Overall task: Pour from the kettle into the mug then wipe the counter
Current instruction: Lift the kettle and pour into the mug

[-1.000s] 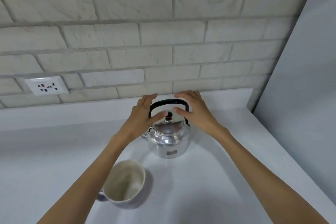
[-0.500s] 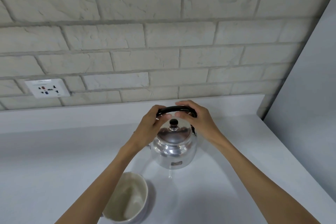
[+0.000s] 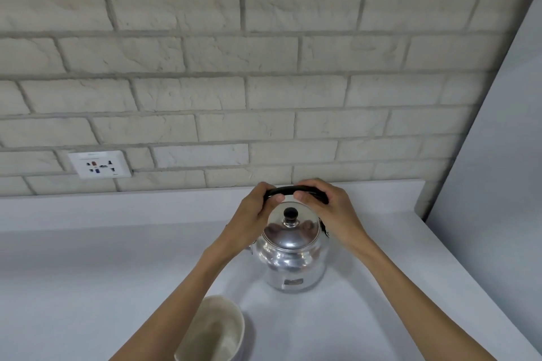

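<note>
In the head view, the first step of the task is judged to be in hand: the kettle is being taken up for pouring, and nothing is yet seen to be poured. The kettle, of polished metal with a black-knobbed lid, is stood upright on the counter; whether its base is just lifted cannot be told. Its black handle is raised in an arch above the lid.

The mug is placed in front of the kettle and to its left, near it but apart, partly cut off by the lower edge of the picture; its cream inside appears empty. A wall socket is set in the brick wall well to the left of the kettle and above it. No cloth is seen.

The next move is judged to call for a lift of the kettle, a carry toward the mug, and a slow tilt with the spout over the rim; the spout itself is hidden, so its direction cannot be told.

The left hand is curled around the left end of the handle, thumb underneath. The right hand is wrapped over the right end, fingers folded down. Both forearms are stretched forward from the lower edge, converging on the kettle.
</note>
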A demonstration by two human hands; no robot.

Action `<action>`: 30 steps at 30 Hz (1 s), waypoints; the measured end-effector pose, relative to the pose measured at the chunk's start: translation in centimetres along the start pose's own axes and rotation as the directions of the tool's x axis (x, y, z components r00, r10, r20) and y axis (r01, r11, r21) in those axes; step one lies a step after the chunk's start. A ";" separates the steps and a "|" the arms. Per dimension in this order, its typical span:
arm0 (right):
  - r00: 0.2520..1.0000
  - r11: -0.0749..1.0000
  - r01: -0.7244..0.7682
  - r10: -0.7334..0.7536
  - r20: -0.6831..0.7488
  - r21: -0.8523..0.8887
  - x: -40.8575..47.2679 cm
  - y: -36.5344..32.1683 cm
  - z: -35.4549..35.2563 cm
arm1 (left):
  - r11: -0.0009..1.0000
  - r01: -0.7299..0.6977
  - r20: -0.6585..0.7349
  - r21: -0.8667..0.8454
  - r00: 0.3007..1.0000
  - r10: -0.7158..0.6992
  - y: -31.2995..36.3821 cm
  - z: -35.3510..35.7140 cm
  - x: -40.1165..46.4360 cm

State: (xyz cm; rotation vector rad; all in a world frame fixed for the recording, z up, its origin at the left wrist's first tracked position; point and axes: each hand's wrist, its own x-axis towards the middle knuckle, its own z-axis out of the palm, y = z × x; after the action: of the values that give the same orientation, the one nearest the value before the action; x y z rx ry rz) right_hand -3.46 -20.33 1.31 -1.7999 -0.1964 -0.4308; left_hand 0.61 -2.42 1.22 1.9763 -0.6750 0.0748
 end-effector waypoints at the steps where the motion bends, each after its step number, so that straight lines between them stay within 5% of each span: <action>1: 1.000 1.000 0.019 -0.019 -0.008 -0.004 0.0 -0.8 -0.3 | 1.000 -0.015 -0.003 0.004 1.000 0.015 0.8 -0.3 0.0; 19: 0.978 0.976 0.196 -0.202 -0.059 -0.093 -4.7 -12.4 -1.5 | 0.984 -0.178 -0.015 0.002 0.984 0.178 11.0 -4.8 -6.0; 30: 0.989 0.967 0.138 -0.125 0.072 -0.213 -8.4 -13.7 -0.9 | 0.988 0.097 0.162 0.118 0.980 -0.115 1.4 -8.6 -14.8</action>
State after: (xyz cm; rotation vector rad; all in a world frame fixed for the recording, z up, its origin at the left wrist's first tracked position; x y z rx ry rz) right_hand -16.18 -16.76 10.50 -2.0231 -0.3216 -0.5099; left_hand -10.57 10.64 1.72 2.1377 -0.6843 -0.1243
